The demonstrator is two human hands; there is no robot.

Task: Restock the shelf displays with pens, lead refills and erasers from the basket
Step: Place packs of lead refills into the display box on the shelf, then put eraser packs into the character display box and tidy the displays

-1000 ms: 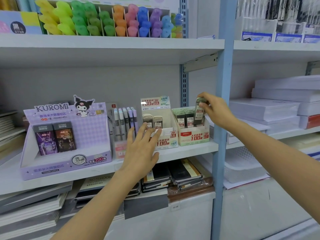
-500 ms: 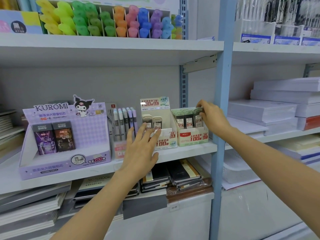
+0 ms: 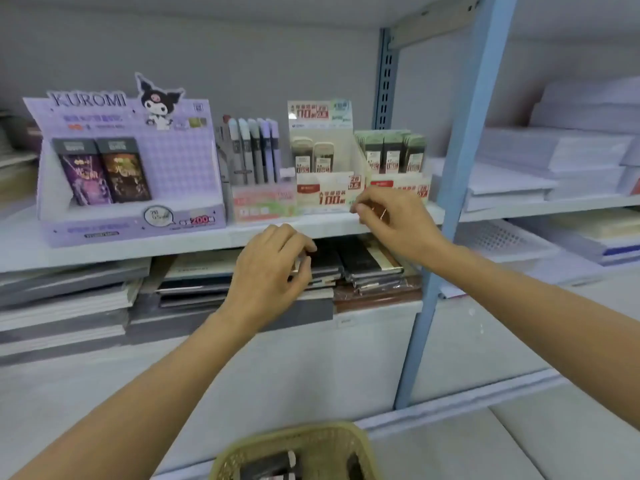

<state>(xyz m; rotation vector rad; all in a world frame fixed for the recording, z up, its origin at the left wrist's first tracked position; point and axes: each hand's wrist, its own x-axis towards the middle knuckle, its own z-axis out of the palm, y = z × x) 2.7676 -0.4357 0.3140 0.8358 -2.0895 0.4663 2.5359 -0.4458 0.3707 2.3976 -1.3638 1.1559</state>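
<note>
Hands before shelf (image 3: 104, 244) edge | left hand (image 3: 272, 271) fingers loosely curled, empty | right hand (image 3: 393, 221) fingers curled, hold cannot tell | lead refills (image 3: 391, 152) upright in shelf boxes | basket (image 3: 291, 441) below, dark packs inside

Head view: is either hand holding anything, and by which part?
Left hand holds nothing, fingers loosely curled. Right hand is curled and blurred; nothing clearly held, cannot tell.

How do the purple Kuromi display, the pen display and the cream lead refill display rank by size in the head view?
1. purple Kuromi display
2. cream lead refill display and pen display: they look alike, so unranked.
</note>
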